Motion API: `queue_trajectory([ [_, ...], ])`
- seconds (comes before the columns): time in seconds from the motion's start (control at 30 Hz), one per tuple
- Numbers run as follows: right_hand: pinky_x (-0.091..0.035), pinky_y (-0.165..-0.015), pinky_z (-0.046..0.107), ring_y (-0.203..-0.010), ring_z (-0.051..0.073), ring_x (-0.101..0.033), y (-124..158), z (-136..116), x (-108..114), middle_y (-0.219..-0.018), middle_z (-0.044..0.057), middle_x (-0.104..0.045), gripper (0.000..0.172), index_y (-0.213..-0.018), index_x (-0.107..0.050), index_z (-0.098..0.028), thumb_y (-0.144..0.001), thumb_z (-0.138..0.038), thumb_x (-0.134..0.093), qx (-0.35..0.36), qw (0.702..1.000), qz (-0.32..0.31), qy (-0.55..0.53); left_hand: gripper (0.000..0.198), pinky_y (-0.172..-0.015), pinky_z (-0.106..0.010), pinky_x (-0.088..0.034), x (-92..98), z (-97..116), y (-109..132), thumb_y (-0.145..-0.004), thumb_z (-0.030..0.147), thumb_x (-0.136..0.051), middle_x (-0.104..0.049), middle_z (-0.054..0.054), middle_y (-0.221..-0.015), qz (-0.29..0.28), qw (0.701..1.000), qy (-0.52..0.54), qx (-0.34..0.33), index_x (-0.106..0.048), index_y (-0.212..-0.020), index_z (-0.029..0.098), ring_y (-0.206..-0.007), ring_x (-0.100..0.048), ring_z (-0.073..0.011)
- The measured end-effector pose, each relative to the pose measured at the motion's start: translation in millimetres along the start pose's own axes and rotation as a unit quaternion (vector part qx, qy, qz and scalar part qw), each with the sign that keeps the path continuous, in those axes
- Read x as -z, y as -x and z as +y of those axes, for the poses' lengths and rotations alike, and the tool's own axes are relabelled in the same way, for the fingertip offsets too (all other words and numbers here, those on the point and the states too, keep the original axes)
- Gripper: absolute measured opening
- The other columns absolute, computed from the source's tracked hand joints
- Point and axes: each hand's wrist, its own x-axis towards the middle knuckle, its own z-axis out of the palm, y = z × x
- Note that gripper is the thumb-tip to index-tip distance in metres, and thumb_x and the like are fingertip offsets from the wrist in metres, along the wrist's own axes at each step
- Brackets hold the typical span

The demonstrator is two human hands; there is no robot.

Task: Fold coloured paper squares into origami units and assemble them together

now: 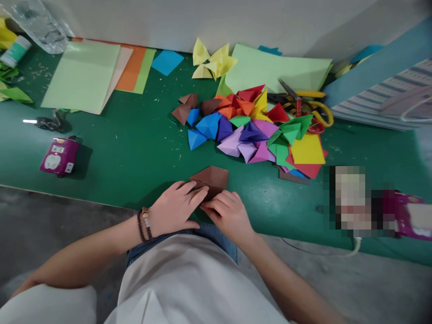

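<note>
A partly folded sheet of brown paper (213,176) lies near the front edge of the green table, right before me. My left hand (178,203) rests over its left side, fingers stretched out and thumb apart; the fingertips touch the paper. At the near edge, my right hand (231,213) has its fingers closed in a pinch on the same paper. The paper's lower part is hidden under both hands. Behind it spreads a pile of folded paper pieces, among them blue ones (208,126), purple ones (253,133) and green ones (295,129).
Yellow-handled scissors (322,111) lie beside the pile, near square yellow paper (308,149). Large paper sheets (83,74) are stacked at the back left. A purple power socket (60,156) stands left. A pixelated object (351,198) is at right, and a blue box (378,76) behind.
</note>
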Motion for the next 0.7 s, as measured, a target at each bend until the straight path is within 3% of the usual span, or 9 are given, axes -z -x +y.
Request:
queue_trajectory([
  [0.13,-0.045,-0.069,0.032,-0.077,0.017,-0.059,10.7,3.1,13.1,-0.082,0.002,-0.068,0.004,-0.089,-0.066,-0.023,-0.086,-0.024,-0.063,-0.166,0.98,0.075,-0.077,0.083,-0.106,-0.042,-0.031,-5.0,12.5,2.9,-0.08,0.059,-0.06,-0.047,-0.01,-0.144,0.005,1.0,-0.006,0.023,-0.036,-0.142,0.011,-0.129,-0.039,-0.0279],
  [0.23,-0.049,-0.071,0.032,-0.077,0.016,-0.062,17.5,5.7,19.4,-0.091,0.002,-0.07,0.014,-0.1,-0.063,-0.024,-0.086,-0.023,-0.06,-0.281,0.946,0.098,-0.13,0.076,-0.107,-0.044,-0.031,-12.7,30.1,5.0,-0.082,0.06,-0.056,-0.04,-0.008,-0.149,0.005,0.997,-0.033,0.068,-0.041,-0.141,0.014,-0.129,-0.039,-0.0293],
  [0.4,-0.051,-0.074,0.034,-0.085,0.018,-0.066,14.3,3.0,12.3,-0.091,0.002,-0.07,0.008,-0.093,-0.061,-0.024,-0.085,-0.024,-0.061,-0.287,0.939,0.063,-0.176,0.073,-0.109,-0.046,-0.032,-21.2,48.6,3.9,-0.084,0.059,-0.054,-0.038,-0.009,-0.151,-0.001,0.991,-0.059,0.124,-0.042,-0.141,0.014,-0.131,-0.038,-0.0312],
  [0.7,-0.045,-0.073,0.036,-0.077,0.02,-0.062,5.1,-1.1,5.7,-0.081,0.001,-0.072,0.008,-0.08,-0.057,-0.024,-0.085,-0.027,-0.062,-0.277,0.953,0.059,-0.105,0.073,-0.111,-0.047,-0.033,-17.3,45.7,1.6,-0.082,0.055,-0.058,-0.039,-0.01,-0.15,-0.008,0.991,-0.07,0.112,-0.044,-0.14,0.013,-0.13,-0.039,-0.0304],
])
